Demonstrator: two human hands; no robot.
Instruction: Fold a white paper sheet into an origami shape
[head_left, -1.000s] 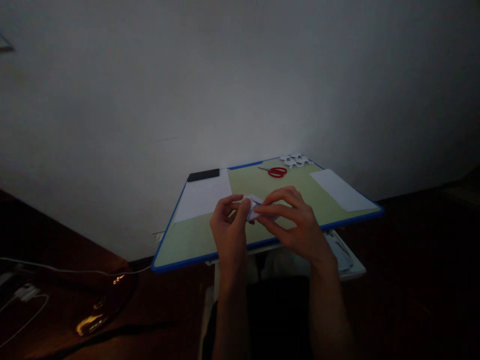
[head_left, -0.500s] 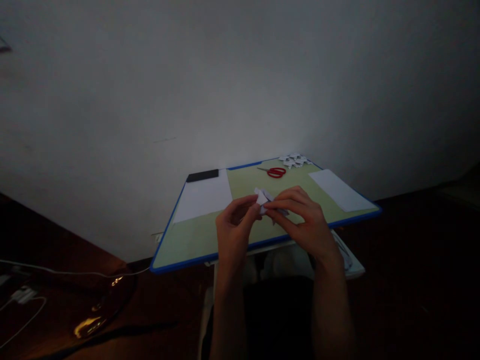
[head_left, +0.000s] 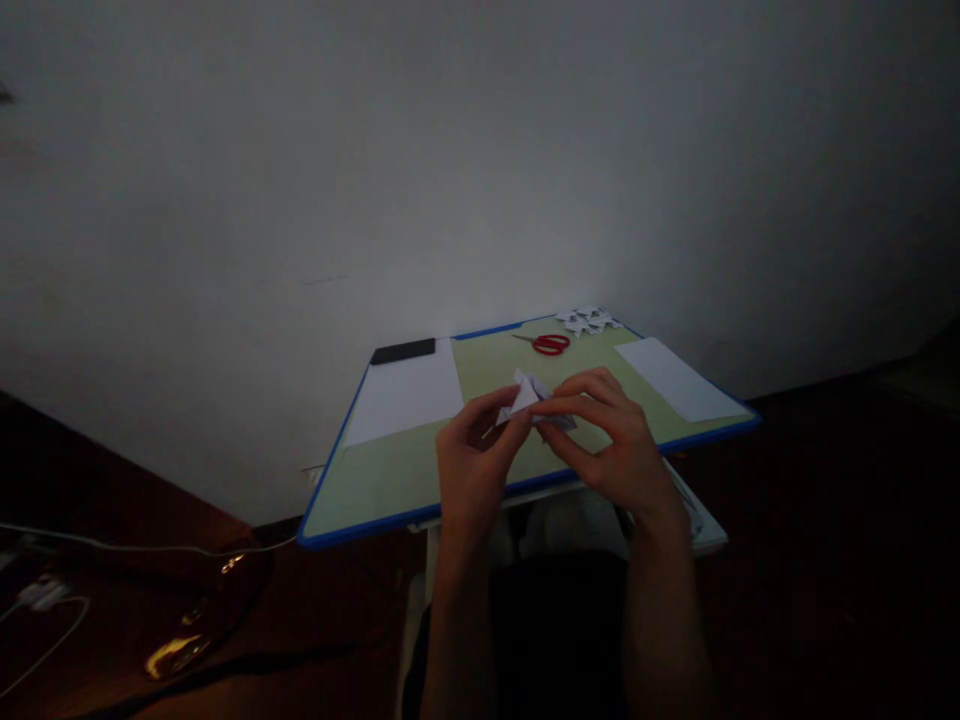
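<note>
Between my two hands, above the near part of the green table top [head_left: 390,487], is a small folded white paper piece [head_left: 527,392] with pointed corners. My left hand [head_left: 480,450] pinches its left and near side between thumb and fingers. From the right, my right hand [head_left: 611,430] grips it with thumb and index finger. Fingertips cover part of the folds. Red-handled scissors [head_left: 551,344] lie beyond my hands, blades to the left. Several folded white paper pieces [head_left: 589,320] sit in a cluster at the far right corner.
A white sheet [head_left: 409,395] lies on the left, with a dark flat object [head_left: 403,351] at its far edge. Another white sheet [head_left: 679,380] lies on the right. The table has a blue rim and stands against a grey wall [head_left: 480,170]. A white cable [head_left: 150,546] runs at lower left.
The paper piece has turned in my fingers, so a pointed triangular face and a left corner now show more. My left hand has shifted slightly right, its thumb closer to the right fingers.
</note>
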